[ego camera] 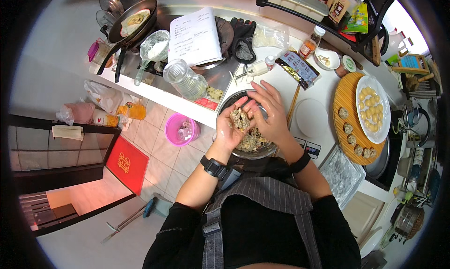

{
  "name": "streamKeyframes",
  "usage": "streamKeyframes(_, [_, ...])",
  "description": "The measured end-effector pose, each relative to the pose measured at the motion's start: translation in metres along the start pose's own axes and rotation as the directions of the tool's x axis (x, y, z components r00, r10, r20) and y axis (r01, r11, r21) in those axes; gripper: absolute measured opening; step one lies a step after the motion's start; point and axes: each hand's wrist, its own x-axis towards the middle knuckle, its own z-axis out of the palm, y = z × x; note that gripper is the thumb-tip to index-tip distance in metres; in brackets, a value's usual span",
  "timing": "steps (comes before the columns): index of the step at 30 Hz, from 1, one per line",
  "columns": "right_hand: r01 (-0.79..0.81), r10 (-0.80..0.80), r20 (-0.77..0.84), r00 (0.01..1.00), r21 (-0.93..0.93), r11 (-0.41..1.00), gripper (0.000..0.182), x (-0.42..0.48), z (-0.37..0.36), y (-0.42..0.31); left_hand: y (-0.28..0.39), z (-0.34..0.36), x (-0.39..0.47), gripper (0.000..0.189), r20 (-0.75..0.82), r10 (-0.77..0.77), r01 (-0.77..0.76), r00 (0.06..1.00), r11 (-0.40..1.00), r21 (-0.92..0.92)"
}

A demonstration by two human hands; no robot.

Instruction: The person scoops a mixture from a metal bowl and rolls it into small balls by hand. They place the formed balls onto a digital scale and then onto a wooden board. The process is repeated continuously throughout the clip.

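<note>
My left hand (226,128) is palm up, with a clump of chopped mixture (240,120) resting in its palm and curled fingers. Beside it, my right hand (273,116) holds nothing; its wet fingers are spread, and the lower ones come close to the left fingertips. Whether they touch is unclear. Both hands are over a metal bowl (235,97) of loose chopped mixture (254,142), partly covering it. To the right, several rolled mixture balls (348,128) line the edge of a round wooden board (340,93). A white oval plate (379,137) on that board carries several yellow balls (371,109).
A white disc (312,118) and wooden chopsticks (294,102) lie right of the bowl. Stacked clear plastic cups (185,80), a handwritten sheet (194,37) and a strainer of white powder (154,49) are to the left. A plastic-covered tray (342,176) sits near my right elbow; a pink bin (172,137) stands below.
</note>
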Motion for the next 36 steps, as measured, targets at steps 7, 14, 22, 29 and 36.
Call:
streamKeyframes(7, [0.020, -0.022, 0.269, 0.963, 0.008, 1.000, 0.033, 0.000, -0.016, -0.017, 0.004, 0.001, -0.013, 0.048, -0.018, 0.124, -0.109, 0.992, 0.923, 0.368])
streamKeyframes(14, [0.019, -0.024, 0.282, 0.959, 0.019, 1.000, 0.037, -0.005, -0.013, -0.024, 0.006, -0.002, -0.019, 0.046, -0.048, 0.105, -0.072, 0.993, 0.888, 0.454])
streamKeyframes(22, [0.016, -0.031, 0.365, 0.930, 0.045, 0.999, 0.034, -0.015, -0.009, -0.019, 0.008, -0.006, -0.026, 0.044, -0.120, 0.051, 0.004, 0.991, 0.906, 0.423])
streamKeyframes(29, [0.060, -0.060, 0.241, 0.969, 0.011, 0.998, 0.036, -0.011, -0.010, -0.023, 0.014, -0.033, -0.015, 0.040, 0.042, -0.076, 0.076, 0.996, 0.997, 0.014])
streamKeyframes(36, [0.122, -0.115, 0.169, 0.979, -0.029, 0.992, 0.042, -0.010, -0.007, -0.020, 0.010, -0.028, -0.011, 0.041, 0.048, -0.067, 0.073, 0.997, 0.989, -0.131])
